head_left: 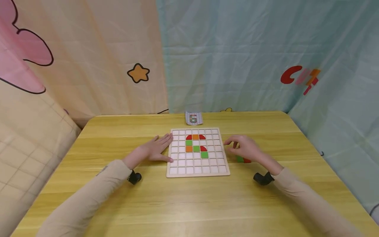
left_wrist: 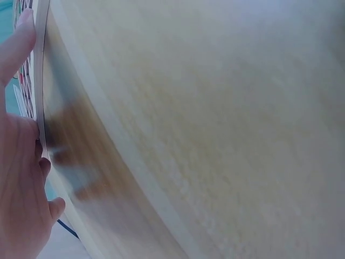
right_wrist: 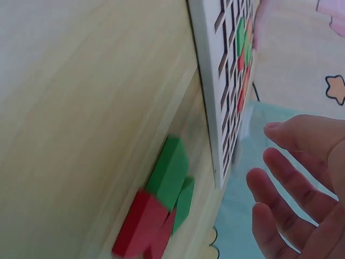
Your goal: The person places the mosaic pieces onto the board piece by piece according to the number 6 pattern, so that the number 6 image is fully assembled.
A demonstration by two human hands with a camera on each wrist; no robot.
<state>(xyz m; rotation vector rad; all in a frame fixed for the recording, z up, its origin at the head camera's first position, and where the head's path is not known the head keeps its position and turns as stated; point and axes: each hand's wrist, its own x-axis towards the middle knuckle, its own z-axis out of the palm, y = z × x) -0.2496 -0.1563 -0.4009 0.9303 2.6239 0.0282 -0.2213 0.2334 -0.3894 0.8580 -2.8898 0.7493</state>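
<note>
A white gridded board [head_left: 181,164] with a pale wooden frame lies on the table. Red, orange and green tiles sit in several of its cells, among them a green tile [head_left: 204,154] and an orange tile [head_left: 195,137]. My left hand [head_left: 155,148] rests with spread fingers on the board's left edge. Just off the right edge, my right hand [head_left: 244,147] hovers with loosely bent fingers; the right wrist view shows nothing between thumb and fingers. Below it on the table lie green blocks [right_wrist: 167,170] and red blocks [right_wrist: 137,221], close together and partly hidden in the head view.
A small card [head_left: 193,118] with a coloured grid pattern lies behind the board, near the table's back edge. Printed curtains [head_left: 237,65] hang behind and beside the wooden table [head_left: 189,204]. Each wrist carries a black device [head_left: 263,178].
</note>
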